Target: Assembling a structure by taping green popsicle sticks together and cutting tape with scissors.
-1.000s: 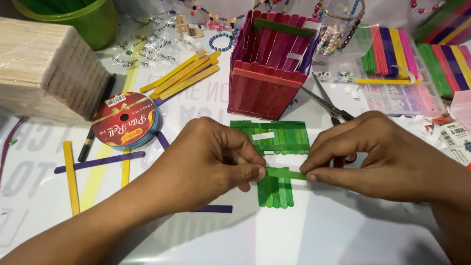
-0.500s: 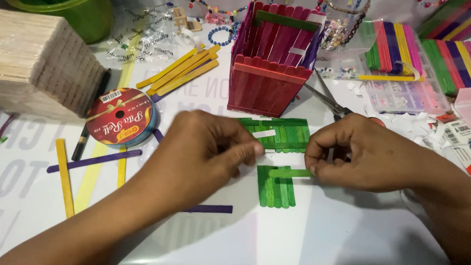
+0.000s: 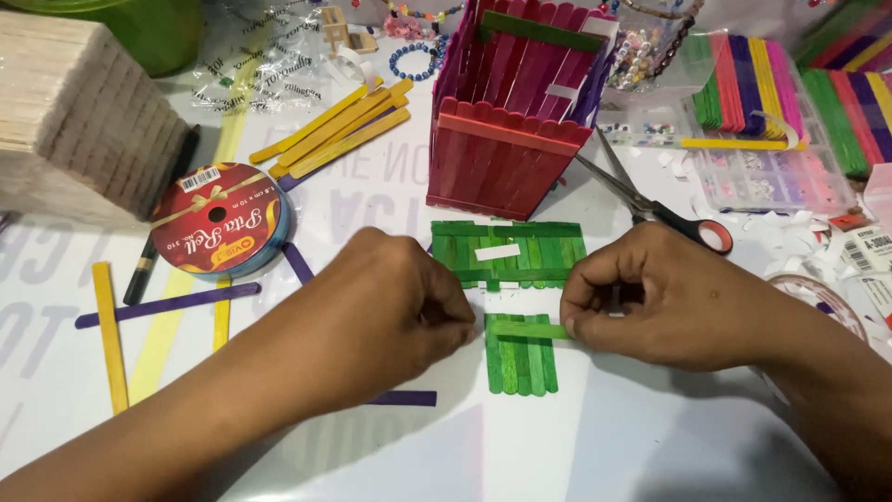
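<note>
The white desk [image 3: 604,437] carries everything, and the largest thing on it, a wrapped block of plain wooden sticks [image 3: 79,112], sits far out beyond the left hand [image 3: 390,311]. Straight ahead of both hands stands a red stick-built box [image 3: 506,153]; just in front of the knuckles lies a wider green stick panel [image 3: 506,253] with a white strip on it. Out past the left wrist a red ribbon spool [image 3: 221,221] lies flat, with loose yellow sticks [image 3: 339,139] beyond it, and scissors [image 3: 650,204] lie just beyond the right hand [image 3: 669,297]. Between the two hands rests a small green stick panel [image 3: 520,358], and across its upper end lies a single green crosspiece stick [image 3: 528,329]. The right hand is pinched shut on the crosspiece's right end, thumb and forefinger together; the left hand is curled closed at the stick's left end, though its fingertips are turned under, so I cannot tell whether it truly grips or only presses there. The step in hand looks like seating this crosspiece square over the upright green sticks. The next move would likely call for even pressure along the stick's whole length while the panel stays flat and its sticks stay aligned.
</note>
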